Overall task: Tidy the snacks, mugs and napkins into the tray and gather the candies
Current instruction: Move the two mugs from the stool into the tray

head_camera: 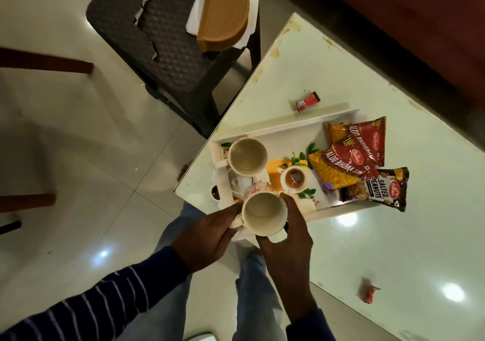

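Tray [286, 128]: at the table's near corner, within easy reach.
Snack packets [351, 162]: already grouped at its right end.
Mug [263, 213]: both hands grasp it, left hand [210, 235] at handle, right hand [286, 238] steadying the body over the tray's near edge.
Candies [308, 101]: loose on the table, ungathered.

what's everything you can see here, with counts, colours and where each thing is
white rectangular tray: 1, printed floral base, on the table corner
pale glossy table: 1, right half of view
cream ceramic mug in tray: 1, upright, tray's left end
cream ceramic mug in hands: 1, at the tray's near edge
red-and-yellow aloo bhujia packets: 2, overlapping, tray's right end
dark salted peanuts packet: 1, overhanging the tray's near right rim
red wrapped candies: 2, on the table, one beyond the tray, one near the front edge
dark plastic chair: 1, holding white napkins under an orange semicircular piece
left hand, right hand: both holding the mug
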`<state>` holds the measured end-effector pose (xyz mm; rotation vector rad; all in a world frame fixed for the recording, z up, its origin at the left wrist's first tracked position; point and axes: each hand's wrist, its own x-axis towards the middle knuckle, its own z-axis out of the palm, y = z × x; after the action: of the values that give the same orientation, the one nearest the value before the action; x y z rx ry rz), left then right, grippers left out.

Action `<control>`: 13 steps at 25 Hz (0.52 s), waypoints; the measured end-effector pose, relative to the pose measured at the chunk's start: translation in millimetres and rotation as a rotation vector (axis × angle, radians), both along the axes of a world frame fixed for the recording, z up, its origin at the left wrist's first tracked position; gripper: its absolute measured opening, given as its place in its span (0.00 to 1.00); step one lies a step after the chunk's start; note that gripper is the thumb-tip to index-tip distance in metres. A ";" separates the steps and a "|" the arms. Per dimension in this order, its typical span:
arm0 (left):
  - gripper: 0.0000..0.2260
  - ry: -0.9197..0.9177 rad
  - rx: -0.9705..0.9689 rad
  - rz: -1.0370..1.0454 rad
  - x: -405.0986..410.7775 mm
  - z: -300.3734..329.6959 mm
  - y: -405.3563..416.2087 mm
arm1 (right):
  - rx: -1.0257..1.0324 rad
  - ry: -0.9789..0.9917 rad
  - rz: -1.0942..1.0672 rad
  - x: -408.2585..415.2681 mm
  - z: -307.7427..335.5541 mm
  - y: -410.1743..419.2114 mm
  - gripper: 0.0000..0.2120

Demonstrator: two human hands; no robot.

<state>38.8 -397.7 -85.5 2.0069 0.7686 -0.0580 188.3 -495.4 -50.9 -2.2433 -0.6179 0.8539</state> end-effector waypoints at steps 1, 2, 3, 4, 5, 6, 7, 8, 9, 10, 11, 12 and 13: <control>0.22 0.019 -0.028 -0.004 -1.8 -7.2 1.2 | -0.009 0.013 0.006 1.0 -6.5 -0.4 0.29; 0.22 0.026 -0.038 -0.002 -3.3 -14.7 1.1 | -0.014 0.000 0.010 2.4 -13.8 -0.8 0.29; 0.21 0.029 -0.035 0.003 -4.5 -20.2 0.7 | -0.024 -0.023 0.016 0.8 -21.0 0.3 0.28; 0.21 0.025 -0.033 0.010 -4.2 -22.6 0.2 | -0.025 -0.040 0.027 0.9 -25.5 0.0 0.27; 0.21 0.027 -0.036 0.015 -4.3 -24.5 -0.3 | -0.024 -0.053 0.039 0.4 -28.5 -0.6 0.27; 0.21 0.034 -0.036 0.010 -4.6 -26.9 -0.7 | -0.024 -0.065 0.036 -1.0 -31.9 -2.1 0.26; 0.21 0.042 -0.017 0.002 -4.8 -27.5 -0.9 | -0.042 -0.076 0.037 -1.7 -35.5 -3.7 0.26; 0.20 0.051 0.016 -0.002 -4.8 -26.8 -0.3 | -0.065 -0.069 0.052 -0.8 -40.2 -4.1 0.26; 0.20 0.064 0.049 -0.009 -4.1 -26.0 1.0 | -0.091 -0.057 0.074 0.5 -42.3 -3.0 0.25; 0.19 0.079 0.089 -0.024 -4.0 -26.2 2.0 | -0.102 -0.053 0.101 1.1 -43.9 -2.1 0.25; 0.19 0.080 0.136 -0.035 -2.8 -26.6 3.0 | -0.113 -0.063 0.133 0.9 -42.4 -2.2 0.25; 0.19 0.079 0.170 -0.035 -1.1 -26.6 3.5 | -0.112 -0.094 0.152 0.7 -44.5 -1.8 0.26; 0.19 0.086 0.133 -0.024 -1.2 -27.7 3.7 | -0.099 -0.131 0.162 2.1 -43.4 -3.1 0.27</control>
<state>37.5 -394.0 -113.2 2.1511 0.8218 -0.1102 190.3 -498.5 -94.3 -2.3773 -0.8440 0.8369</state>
